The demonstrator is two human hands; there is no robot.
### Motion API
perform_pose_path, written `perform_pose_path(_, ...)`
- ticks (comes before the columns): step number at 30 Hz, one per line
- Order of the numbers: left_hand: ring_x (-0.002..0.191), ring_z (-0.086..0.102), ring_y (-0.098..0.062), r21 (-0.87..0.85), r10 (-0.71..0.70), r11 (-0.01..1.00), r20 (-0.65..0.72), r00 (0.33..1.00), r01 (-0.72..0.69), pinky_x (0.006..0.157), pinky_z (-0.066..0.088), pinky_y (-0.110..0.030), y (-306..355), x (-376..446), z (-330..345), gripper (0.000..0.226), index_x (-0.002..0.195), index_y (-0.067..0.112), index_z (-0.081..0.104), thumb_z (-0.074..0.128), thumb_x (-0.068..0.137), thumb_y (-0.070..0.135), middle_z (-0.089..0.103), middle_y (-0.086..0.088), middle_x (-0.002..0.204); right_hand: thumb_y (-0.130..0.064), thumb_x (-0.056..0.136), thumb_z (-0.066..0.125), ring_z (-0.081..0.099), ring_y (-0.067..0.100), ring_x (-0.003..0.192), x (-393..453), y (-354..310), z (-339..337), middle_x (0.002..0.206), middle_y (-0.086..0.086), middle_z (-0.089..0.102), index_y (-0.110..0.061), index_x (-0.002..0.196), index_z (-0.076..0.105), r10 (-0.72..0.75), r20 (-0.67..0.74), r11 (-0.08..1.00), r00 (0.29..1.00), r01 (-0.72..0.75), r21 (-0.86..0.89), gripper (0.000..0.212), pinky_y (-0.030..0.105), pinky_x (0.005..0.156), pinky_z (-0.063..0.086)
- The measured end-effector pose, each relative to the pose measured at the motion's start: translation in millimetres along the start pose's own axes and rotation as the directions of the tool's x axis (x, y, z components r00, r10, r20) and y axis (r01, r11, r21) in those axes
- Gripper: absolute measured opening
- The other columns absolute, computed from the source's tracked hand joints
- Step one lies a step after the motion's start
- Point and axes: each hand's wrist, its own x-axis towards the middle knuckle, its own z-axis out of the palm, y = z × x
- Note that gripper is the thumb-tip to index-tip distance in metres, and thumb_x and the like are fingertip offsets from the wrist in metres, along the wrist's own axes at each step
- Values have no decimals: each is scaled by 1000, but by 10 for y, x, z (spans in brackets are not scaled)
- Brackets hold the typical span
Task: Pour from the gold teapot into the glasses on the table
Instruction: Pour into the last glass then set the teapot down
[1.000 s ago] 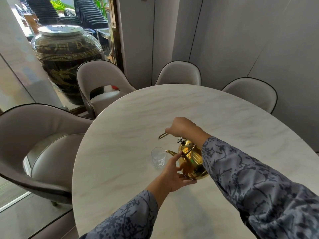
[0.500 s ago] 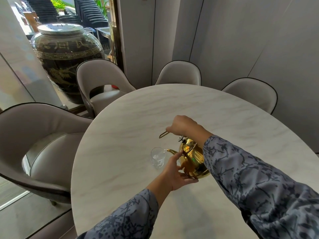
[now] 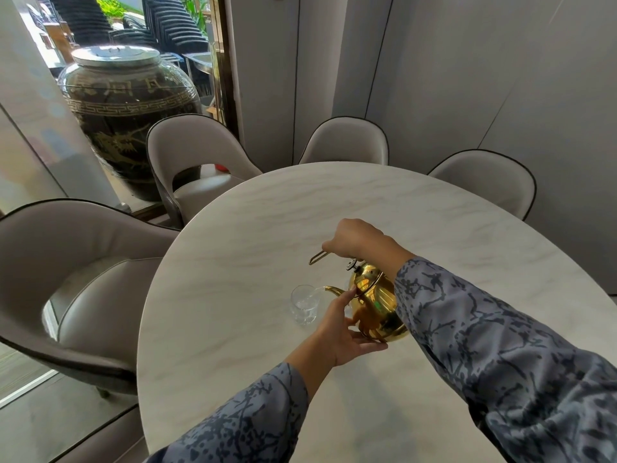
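The gold teapot [image 3: 375, 304] hangs tilted to the left over the round marble table [image 3: 253, 228]. My right hand [image 3: 355, 237] is closed on its arched handle from above. My left hand [image 3: 344, 325] cups the pot's lower side and bottom, fingers spread against the metal. The spout tip sits at the rim of a small clear glass [image 3: 304, 305], which stands on the table just left of the pot. A thin clear stream runs from the spout into the glass. Only this one glass is in view.
Grey padded chairs ring the table: one at near left [image 3: 76, 289], one at far left [image 3: 187, 162], two at the far side [image 3: 347, 142] [image 3: 487, 182]. A large dark jar [image 3: 127, 105] stands behind the left chairs. Grey wall panels close the far side.
The teapot has tipped a little further to the left and its spout has come to the glass rim. Liquid now runs into the glass. Both hands keep their hold.
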Motion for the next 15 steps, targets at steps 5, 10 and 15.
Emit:
perform_pose_path(5, 123, 53, -49, 6, -3, 1000, 10, 1000, 3, 82, 56, -54, -5, 33, -5, 102, 150, 10, 22, 72, 73, 53, 38, -27, 148, -40, 90, 60, 57, 27, 81, 13, 15, 8, 75, 3, 53, -10, 89, 57, 5, -1, 1000, 1000, -5, 0, 30, 33, 65, 41)
perform_pose_path(10, 122, 55, -48, 41, -2, 999, -7, 1000, 3, 96, 52, -54, -10, 77, -66, 103, 149, 10, 22, 73, 72, 54, 40, -27, 147, -42, 90, 60, 57, 26, 81, 13, 59, 72, 73, 2, 52, -11, 86, 55, 22, -6, 999, 1000, -22, 27, 32, 32, 66, 42)
perform_pose_path(15, 122, 54, -46, 90, 36, 995, -41, 999, -32, 97, 52, -53, -48, 133, -171, 104, 147, 10, 26, 77, 68, 55, 42, -27, 145, -40, 88, 59, 50, 21, 63, 2, 143, 176, 66, 2, 50, -13, 66, 48, 35, -21, 996, 999, -33, 80, 37, 30, 54, 35)
